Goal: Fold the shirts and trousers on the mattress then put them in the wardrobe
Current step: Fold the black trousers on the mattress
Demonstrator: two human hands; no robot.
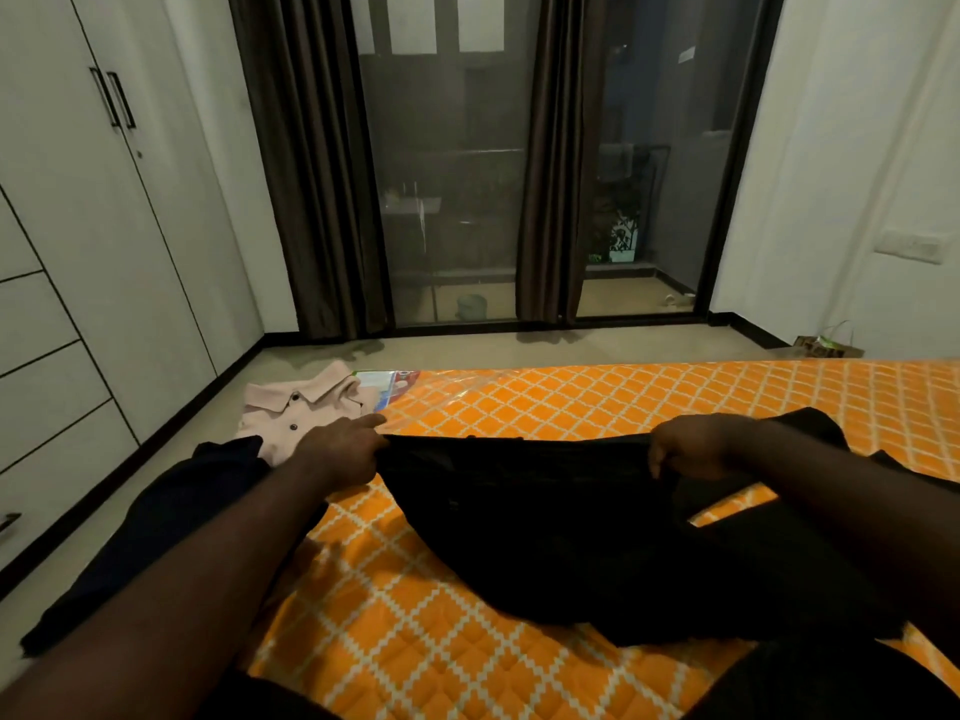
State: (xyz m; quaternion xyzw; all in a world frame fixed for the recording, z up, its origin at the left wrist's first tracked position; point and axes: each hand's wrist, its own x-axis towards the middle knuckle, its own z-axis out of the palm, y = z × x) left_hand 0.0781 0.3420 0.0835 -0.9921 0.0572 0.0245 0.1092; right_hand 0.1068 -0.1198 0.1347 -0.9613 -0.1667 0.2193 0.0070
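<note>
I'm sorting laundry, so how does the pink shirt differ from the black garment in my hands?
The pink shirt is pale with buttons; the black garment is dark. The pink shirt lies seemingly folded near the mattress corner; the black garment is stretched between left hand and right hand. Both are clothing.

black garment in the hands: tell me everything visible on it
The black garment is dark, soft, matte cloth, unfolded and rumpled. The left hand and right hand each grip its far edge, pulling it taut between them; the rest sags onto the orange quilted mattress. Shirt or trousers: cannot tell.
</note>
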